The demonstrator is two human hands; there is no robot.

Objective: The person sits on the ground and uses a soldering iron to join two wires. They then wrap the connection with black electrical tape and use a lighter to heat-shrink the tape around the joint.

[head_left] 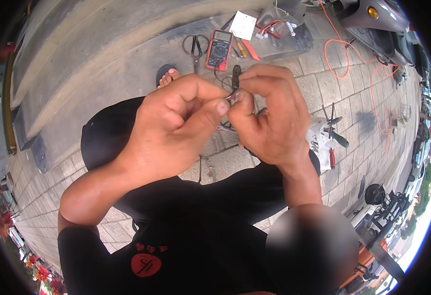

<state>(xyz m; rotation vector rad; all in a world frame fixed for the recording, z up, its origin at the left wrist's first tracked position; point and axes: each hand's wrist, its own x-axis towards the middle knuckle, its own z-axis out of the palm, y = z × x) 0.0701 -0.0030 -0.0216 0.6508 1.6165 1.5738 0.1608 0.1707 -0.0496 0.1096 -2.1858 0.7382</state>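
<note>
My left hand (173, 123) has its thumb and forefinger closed together at the wire (233, 95), just where the thumb tip meets it. My right hand (274, 110) pinches the same wire from the other side, thumb against bent forefinger, the tips of both hands almost meeting. The black plug (236, 73) stands up just above that pinch, beside my right forefinger — whether that finger presses on it, I cannot tell. All this is held up in front of me, over the gap between my knees.

Past my hands, on the stone ledge, lie the scissors (195, 46), the red meter (219, 50), a yellow-handled tool (241, 49) and a red one (251, 49) side by side, then a white card (243, 25) and a bundle of wires (276, 28) with white ends. To my right, on the paving — a green-handled screwdriver (340, 139) and a red-handled tool (332, 158). Further off, an orange cord (325, 51) loops toward a scooter (373, 19).
</note>
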